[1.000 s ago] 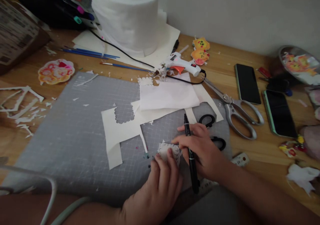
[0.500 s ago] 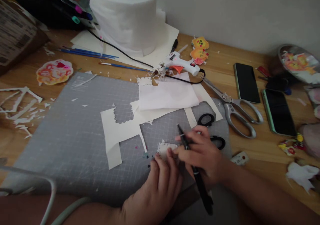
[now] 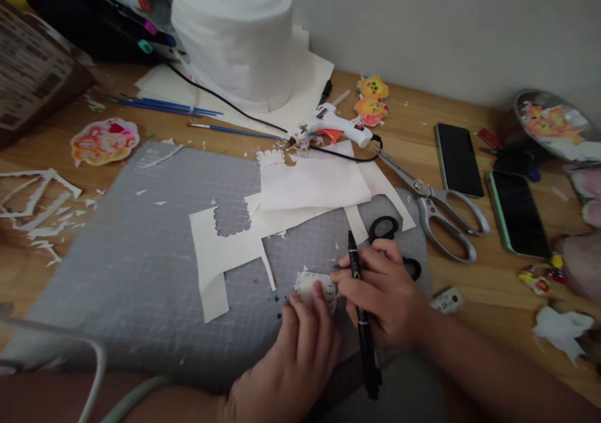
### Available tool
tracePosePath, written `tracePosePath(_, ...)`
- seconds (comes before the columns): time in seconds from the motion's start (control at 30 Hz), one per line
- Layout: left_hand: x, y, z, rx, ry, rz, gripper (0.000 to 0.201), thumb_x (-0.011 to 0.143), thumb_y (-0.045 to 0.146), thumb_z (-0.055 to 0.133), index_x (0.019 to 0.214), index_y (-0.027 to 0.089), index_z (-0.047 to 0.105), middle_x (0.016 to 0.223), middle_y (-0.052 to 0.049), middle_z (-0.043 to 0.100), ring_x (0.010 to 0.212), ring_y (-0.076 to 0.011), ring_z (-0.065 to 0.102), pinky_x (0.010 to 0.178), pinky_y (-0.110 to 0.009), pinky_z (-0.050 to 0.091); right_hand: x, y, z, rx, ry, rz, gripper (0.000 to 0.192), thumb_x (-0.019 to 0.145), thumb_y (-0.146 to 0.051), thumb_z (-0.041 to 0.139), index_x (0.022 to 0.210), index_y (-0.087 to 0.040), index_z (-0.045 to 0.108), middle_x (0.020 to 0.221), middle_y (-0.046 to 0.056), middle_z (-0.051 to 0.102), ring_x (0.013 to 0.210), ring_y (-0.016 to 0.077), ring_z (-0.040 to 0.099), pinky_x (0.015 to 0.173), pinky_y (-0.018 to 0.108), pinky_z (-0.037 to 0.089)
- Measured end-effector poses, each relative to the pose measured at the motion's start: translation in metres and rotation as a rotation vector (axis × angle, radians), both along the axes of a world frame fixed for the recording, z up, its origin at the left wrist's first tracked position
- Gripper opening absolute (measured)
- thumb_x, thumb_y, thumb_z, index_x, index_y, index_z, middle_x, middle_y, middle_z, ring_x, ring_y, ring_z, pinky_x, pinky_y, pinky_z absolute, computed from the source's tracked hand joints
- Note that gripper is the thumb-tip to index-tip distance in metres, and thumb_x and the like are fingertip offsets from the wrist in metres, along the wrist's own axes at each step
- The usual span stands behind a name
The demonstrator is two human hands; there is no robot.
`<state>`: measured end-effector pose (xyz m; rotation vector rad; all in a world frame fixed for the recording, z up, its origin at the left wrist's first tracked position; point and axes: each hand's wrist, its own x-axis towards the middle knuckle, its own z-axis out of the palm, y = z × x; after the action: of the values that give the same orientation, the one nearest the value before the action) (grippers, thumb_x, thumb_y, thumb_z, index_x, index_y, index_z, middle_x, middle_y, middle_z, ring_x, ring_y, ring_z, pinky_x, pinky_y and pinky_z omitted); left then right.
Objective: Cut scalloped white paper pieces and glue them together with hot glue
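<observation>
at the near edge of the grey mat [image 3: 141, 266]:
paper cutout [image 3: 313, 283]: one small white piece, lying between both hands
left hand [image 3: 300, 354]: fingertips pressed flat on cutout, gripping nothing
right hand [image 3: 382, 295]: closed round one black pen [image 3: 360, 316], just right of cutout
scissors: two, black-handled pair [image 3: 392, 235] behind right hand, metal shears [image 3: 436, 207] farther
phones: two on the surface, dark phone [image 3: 457, 159], green-edged phone [image 3: 516, 213]
glue gun [image 3: 338, 124]: one

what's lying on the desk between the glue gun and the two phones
In the head view, the big silver scissors lie between the white glue gun and the two phones, blades pointing toward the gun, handles toward the phones, on bare wood.
</observation>
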<state>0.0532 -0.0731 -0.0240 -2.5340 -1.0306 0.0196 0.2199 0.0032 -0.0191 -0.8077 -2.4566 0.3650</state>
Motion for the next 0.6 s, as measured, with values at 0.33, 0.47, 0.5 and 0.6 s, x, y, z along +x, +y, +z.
tracePosePath(0.33, -0.004, -0.008, -0.004, 0.048, -0.007, -0.088, 0.042, 0.077, 0.022, 0.036, 0.109, 0.002, 0.056, 0.096, -0.015, 0.067, 0.089, -0.0283, 0.062, 0.086, -0.048, 0.040, -0.022, -0.028, 0.017, 0.240, -0.408, 0.100, 0.029, 0.085, -0.014, 0.035, 0.103, -0.009, 0.057, 0.085, 0.014, 0.067, 0.088, 0.0270, 0.056, 0.081, 0.042, 0.030)
tracePosePath(0.47, -0.003, -0.013, 0.000, 0.029, 0.003, -0.080, 0.043, 0.076, 0.021, 0.037, 0.109, 0.000, 0.055, 0.094, -0.016, 0.068, 0.090, -0.0299, 0.063, 0.087, -0.050, 0.041, -0.026, -0.032, 0.019, 0.256, -0.447, 0.141, 0.029, 0.085, -0.015, 0.036, 0.102, -0.007, 0.057, 0.087, 0.015, 0.067, 0.087, 0.0274, 0.057, 0.082, 0.041, 0.030)
tracePosePath(0.5, -0.003, -0.013, 0.001, 0.025, 0.001, -0.083, 0.043, 0.076, 0.021, 0.037, 0.109, 0.000, 0.055, 0.094, -0.016, 0.068, 0.089, -0.0301, 0.064, 0.085, -0.050, 0.042, -0.025, -0.031, 0.018, 0.252, -0.441, 0.148, 0.028, 0.084, -0.015, 0.036, 0.102, -0.007, 0.057, 0.086, 0.015, 0.067, 0.086, 0.0269, 0.057, 0.082, 0.041, 0.030)
tracePosePath(0.6, -0.003, -0.013, 0.003, 0.019, 0.026, -0.090, 0.043, 0.076, 0.021, 0.036, 0.107, 0.001, 0.057, 0.095, -0.018, 0.068, 0.088, -0.0300, 0.064, 0.078, -0.046, 0.044, -0.018, -0.022, 0.015, 0.190, -0.339, 0.150, 0.024, 0.083, -0.015, 0.038, 0.095, -0.011, 0.058, 0.079, 0.010, 0.066, 0.077, 0.0229, 0.056, 0.079, 0.040, 0.032)
